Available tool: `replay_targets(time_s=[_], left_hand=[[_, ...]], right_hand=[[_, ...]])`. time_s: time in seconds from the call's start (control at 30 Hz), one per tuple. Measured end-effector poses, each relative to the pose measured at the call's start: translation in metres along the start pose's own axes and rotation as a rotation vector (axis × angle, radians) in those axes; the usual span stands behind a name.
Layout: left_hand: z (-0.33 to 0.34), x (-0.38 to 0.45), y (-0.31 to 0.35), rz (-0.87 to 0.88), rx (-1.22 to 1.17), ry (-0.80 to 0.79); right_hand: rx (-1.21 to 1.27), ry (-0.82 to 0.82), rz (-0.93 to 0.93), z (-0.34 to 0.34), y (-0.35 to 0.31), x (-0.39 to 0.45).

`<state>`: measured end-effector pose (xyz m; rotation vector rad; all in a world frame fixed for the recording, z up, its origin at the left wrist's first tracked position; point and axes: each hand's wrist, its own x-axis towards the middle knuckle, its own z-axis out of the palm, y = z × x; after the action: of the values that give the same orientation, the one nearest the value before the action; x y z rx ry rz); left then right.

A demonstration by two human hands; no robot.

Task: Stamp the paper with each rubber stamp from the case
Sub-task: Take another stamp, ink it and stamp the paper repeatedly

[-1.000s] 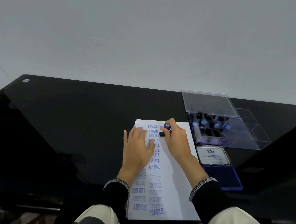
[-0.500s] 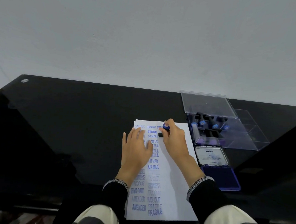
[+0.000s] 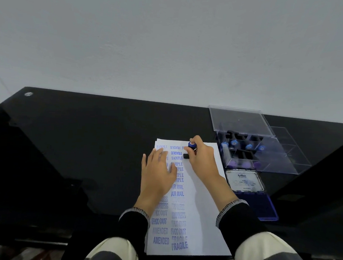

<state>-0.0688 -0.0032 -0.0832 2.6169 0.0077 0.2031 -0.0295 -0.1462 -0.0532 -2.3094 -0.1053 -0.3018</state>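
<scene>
We see a white sheet of paper [image 3: 199,212] lying on a glossy black surface [image 3: 85,144], already covered in blue imprints reading SAMPLE, FRAGILE, AIR MAIL, FAX OUT and AMENDED. Our left hand [image 3: 156,175] lies flat on the upper left part of the sheet, fingers straight and spread, pressing the paper down and holding nothing. Our right hand [image 3: 201,162] is curled round a rubber stamp [image 3: 191,145] with a blue knob, thumb and fingers pinching its handle; the stamp's black base meets the paper near the top edge, just right of the printed columns. To the right of the sheet stands a clear plastic case [image 3: 275,156] with its lid [image 3: 239,120] swung up at the back; several more blue-topped stamps [image 3: 234,142] stand in its compartments. Just nearer than the case sits an open ink pad [image 3: 262,207], its labelled lid [image 3: 243,181] facing up and the dark blue pad beneath it.
</scene>
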Motion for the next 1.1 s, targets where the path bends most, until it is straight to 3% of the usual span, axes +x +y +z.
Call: replay_targets(time_s=[0.47,0.77,1.1], left_hand=[[0.000,-0.001,-0.001,0.013,-0.011,0.018],[0.000,-0.001,0.000,0.009,-0.027,0.018],[0.001,0.000,-0.001,0.009,-0.025,0.024]], right_hand=[[0.049,0.129,-0.034,0.012,0.009,-0.019],[0.059,0.050,-0.031,0.006,0.008,-0.007],[0.118,0.106,-0.027,0.014,0.012,-0.015]])
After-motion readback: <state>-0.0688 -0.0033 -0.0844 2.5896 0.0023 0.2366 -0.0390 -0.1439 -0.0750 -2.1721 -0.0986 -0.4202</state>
